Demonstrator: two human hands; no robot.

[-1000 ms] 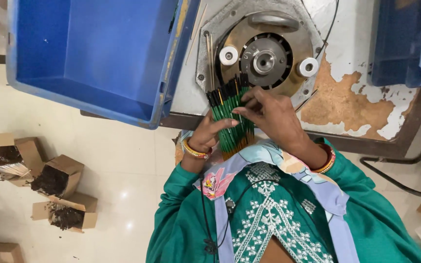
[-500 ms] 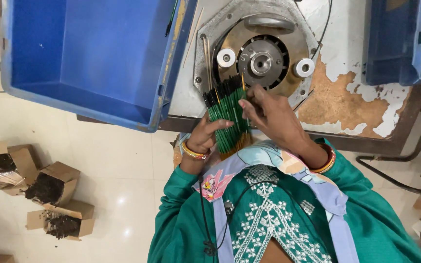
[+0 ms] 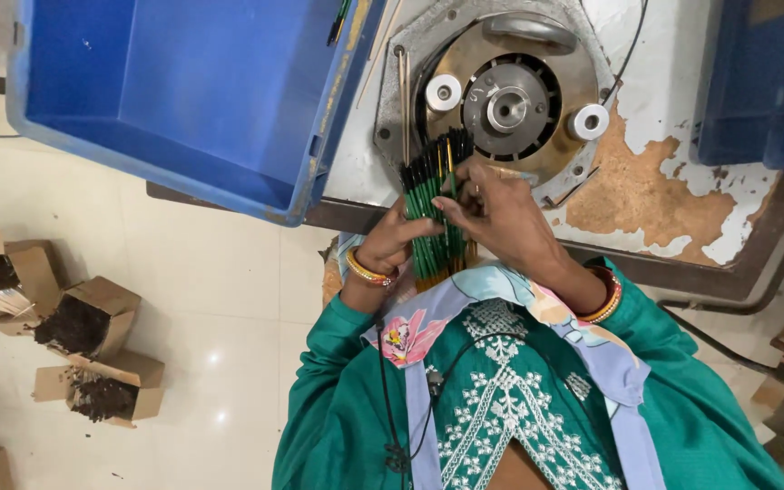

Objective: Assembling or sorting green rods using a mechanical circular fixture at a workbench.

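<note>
Both hands hold a bundle of green sticks (image 3: 432, 218) upright at the worktop (image 3: 655, 195) edge — the left hand (image 3: 392, 243) has its fingers wrapped round it, the right hand (image 3: 496, 213) pinches single sticks. At eleven o'clock sits a blue crate (image 3: 183, 91); at eight o'clock, on the floor, open brown cardboard boxes (image 3: 93, 318).

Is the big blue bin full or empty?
Empty as far as shown: the blue bin shows bare floor and walls; its top runs out of frame.
</note>
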